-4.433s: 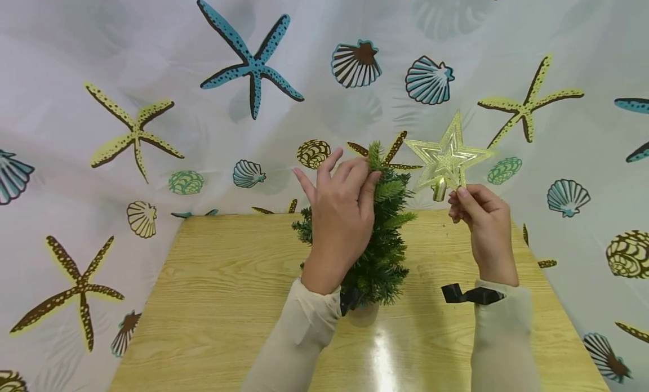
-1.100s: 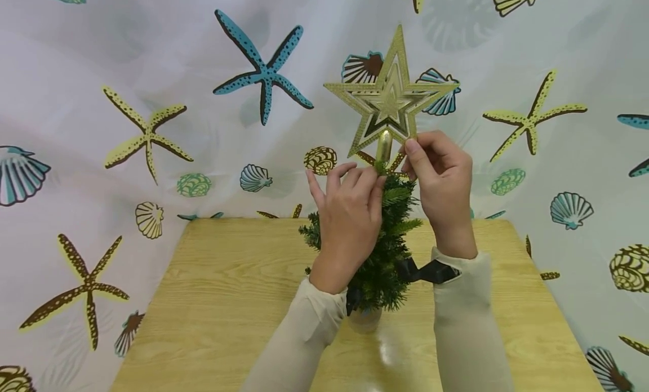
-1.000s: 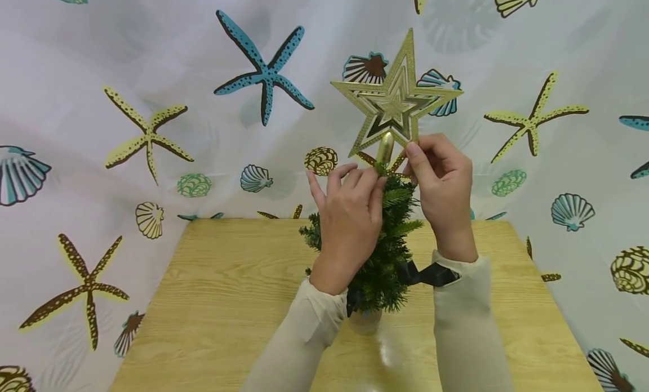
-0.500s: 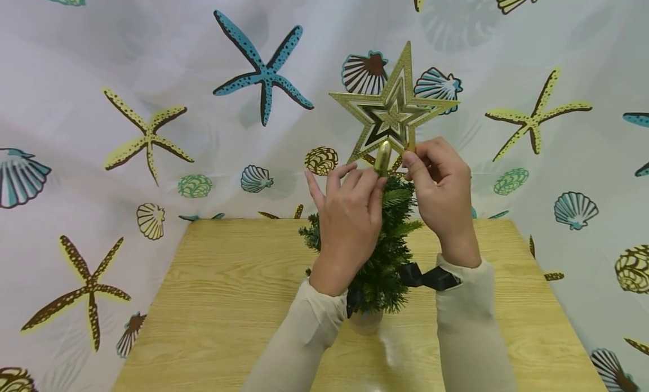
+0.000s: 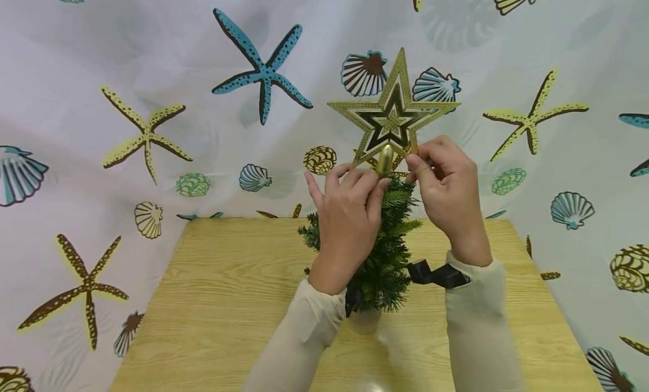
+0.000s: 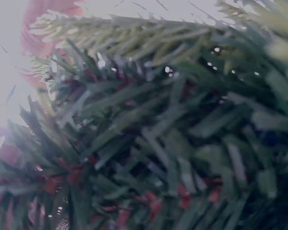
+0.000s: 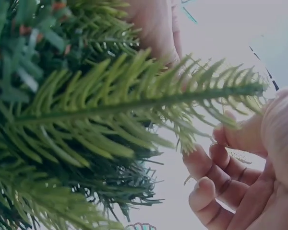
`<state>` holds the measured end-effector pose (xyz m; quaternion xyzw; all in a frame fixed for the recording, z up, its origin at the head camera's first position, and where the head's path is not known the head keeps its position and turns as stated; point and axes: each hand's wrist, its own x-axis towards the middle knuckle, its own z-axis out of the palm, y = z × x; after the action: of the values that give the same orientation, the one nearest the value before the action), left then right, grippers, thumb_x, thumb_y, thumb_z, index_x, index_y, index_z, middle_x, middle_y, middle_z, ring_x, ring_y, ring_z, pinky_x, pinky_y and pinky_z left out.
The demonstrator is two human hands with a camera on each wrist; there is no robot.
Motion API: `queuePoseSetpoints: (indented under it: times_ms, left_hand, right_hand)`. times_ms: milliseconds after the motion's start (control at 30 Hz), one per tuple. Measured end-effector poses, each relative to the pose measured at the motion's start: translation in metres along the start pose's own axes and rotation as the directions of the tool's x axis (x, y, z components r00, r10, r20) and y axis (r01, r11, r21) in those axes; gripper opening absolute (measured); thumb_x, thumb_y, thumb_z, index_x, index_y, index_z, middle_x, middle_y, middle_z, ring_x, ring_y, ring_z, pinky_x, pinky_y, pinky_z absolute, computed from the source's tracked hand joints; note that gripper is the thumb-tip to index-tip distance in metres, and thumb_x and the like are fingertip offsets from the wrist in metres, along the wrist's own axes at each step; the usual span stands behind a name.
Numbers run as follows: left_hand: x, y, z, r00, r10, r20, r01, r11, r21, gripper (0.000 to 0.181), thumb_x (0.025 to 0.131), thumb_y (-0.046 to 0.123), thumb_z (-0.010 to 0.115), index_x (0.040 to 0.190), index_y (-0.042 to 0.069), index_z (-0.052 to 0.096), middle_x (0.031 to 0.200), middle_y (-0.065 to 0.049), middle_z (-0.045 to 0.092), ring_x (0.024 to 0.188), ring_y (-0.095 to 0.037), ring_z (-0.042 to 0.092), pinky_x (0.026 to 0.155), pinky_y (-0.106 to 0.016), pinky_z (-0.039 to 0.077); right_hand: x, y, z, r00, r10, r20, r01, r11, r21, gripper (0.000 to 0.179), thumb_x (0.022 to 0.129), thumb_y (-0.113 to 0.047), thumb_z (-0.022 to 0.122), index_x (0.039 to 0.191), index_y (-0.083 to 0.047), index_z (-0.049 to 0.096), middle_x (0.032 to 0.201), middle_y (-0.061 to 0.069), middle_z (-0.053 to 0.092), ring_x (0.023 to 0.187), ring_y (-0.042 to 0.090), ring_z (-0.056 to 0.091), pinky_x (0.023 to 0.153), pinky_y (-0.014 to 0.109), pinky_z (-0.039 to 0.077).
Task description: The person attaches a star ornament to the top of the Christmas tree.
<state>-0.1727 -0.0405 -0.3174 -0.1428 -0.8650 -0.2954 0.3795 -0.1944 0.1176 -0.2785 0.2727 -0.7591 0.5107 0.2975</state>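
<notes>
A gold star tree topper [image 5: 392, 121] stands upright over a small artificial Christmas tree [image 5: 390, 257] in the head view. My right hand [image 5: 448, 195] pinches the star's lower right point between thumb and fingers. The star's gold socket [image 5: 385, 160] sits at the tree's tip, which it hides. Just below the socket, the thumb and index finger of my left hand [image 5: 347, 217] pinch the treetop; its other fingers are spread. Blurred green branches [image 6: 149, 124] fill the left wrist view. In the right wrist view a light green sprig [image 7: 134, 108] passes in front of my right hand [image 7: 249, 191].
The tree's pale round base [image 5: 365, 323] stands on a wood-grain table [image 5: 228, 279]. Behind the table hangs a white curtain [image 5: 314, 54] printed with starfish and shells. Black straps [image 5: 438, 275] are on both wrists.
My right hand has brought the star from the tree's right side to above it, then lowered its socket onto the tip over the last second. My left hand has stayed at the treetop.
</notes>
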Motion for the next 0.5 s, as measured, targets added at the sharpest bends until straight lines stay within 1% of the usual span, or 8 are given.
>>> queuePoseSetpoints:
  times_ms: [167,300,400,500]
  left_hand:
    - [0.0016,-0.0025,-0.0011,1.000,-0.005,0.008,0.005,1.000,-0.026,0.030,0.108,0.036,0.055,0.098,0.017,0.076,0.108,-0.001,0.075,0.127,-0.030,0.055,0.114,-0.077,-0.001]
    - [0.0024,-0.0031,0.0000,1.000,-0.011,0.021,0.012,0.999,-0.051,0.029,0.108,0.036,0.056,0.106,0.015,0.076,0.113,-0.004,0.075,0.129,-0.030,0.054,0.115,-0.075,-0.003]
    - [0.0018,-0.0030,0.0006,0.999,-0.023,0.023,0.024,0.997,-0.079,0.030,0.107,0.036,0.059,0.115,0.011,0.073,0.116,-0.006,0.074,0.128,-0.030,0.054,0.116,-0.073,-0.005]
    - [0.0014,-0.0031,0.0007,0.999,-0.032,0.016,0.034,0.993,-0.111,0.032,0.106,0.036,0.061,0.120,0.008,0.069,0.117,-0.006,0.072,0.126,-0.029,0.054,0.117,-0.070,-0.008]
  right_hand:
    - [0.0016,0.0006,0.0007,1.000,0.018,0.021,-0.018,1.000,-0.013,0.016,0.103,-0.002,0.063,0.091,0.006,0.071,0.089,0.009,0.058,0.069,0.013,0.060,0.054,0.023,0.043]
    - [0.0003,0.0009,0.0019,0.999,0.023,0.025,-0.023,1.000,0.005,0.016,0.103,-0.001,0.061,0.090,0.005,0.068,0.090,0.010,0.059,0.071,0.016,0.060,0.056,0.023,0.045]
    - [-0.0001,0.0014,0.0020,0.999,0.000,0.035,0.000,1.000,0.003,0.016,0.104,-0.001,0.060,0.091,0.005,0.067,0.090,0.010,0.059,0.070,0.017,0.057,0.060,0.024,0.045]
    - [0.0000,0.0023,0.0008,0.999,-0.026,0.045,0.026,1.000,-0.004,0.014,0.104,-0.002,0.060,0.095,0.005,0.068,0.088,0.009,0.058,0.067,0.016,0.051,0.062,0.025,0.042]
